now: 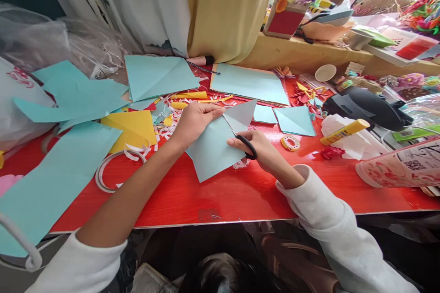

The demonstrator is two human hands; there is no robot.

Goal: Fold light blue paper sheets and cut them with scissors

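Observation:
A light blue sheet of paper (215, 149) is held above the red table, with a cut running into it from its right side. My left hand (195, 121) pinches its upper edge between thumb and fingers. Black-handled scissors (248, 146) are in my right hand (261, 149), their blades at the cut. A paler flap (240, 116) of the sheet stands up beyond the blades. Behind the sheet, small blue folded pieces (295, 120) lie on the table.
Blue sheets (158, 78), a yellow sheet (137, 130), paper scraps and a tape roll (101, 171) lie left and behind. At right are a small tape roll (290, 143), a glue stick (345, 131), a black object (367, 107) and a pink container (402, 169). The table's front edge (220, 223) is near.

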